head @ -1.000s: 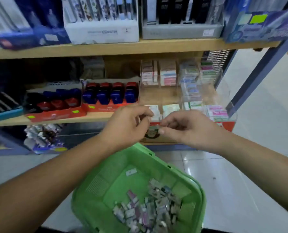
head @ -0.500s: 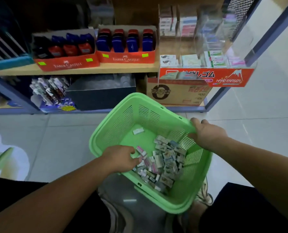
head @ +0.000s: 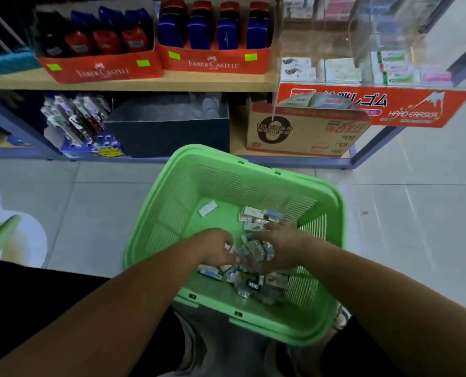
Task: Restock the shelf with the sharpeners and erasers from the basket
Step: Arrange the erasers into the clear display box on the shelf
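Dim shelf (head: 134, 83), pale sheen on right-hand floor tiles (head: 417, 213), bowed edges, perhaps motion blur over the small packets (head: 256, 281).

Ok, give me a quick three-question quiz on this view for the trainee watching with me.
1. True or false: the left hand and the right hand are both inside the green basket.
2. Where does the lone white pack lie? A) on the floor B) on the basket bottom, apart from the pile C) in the cardboard box
3. Fill in: the red trays on the shelf read Faber-____.
Key: 1 true; 2 B; 3 Castell.
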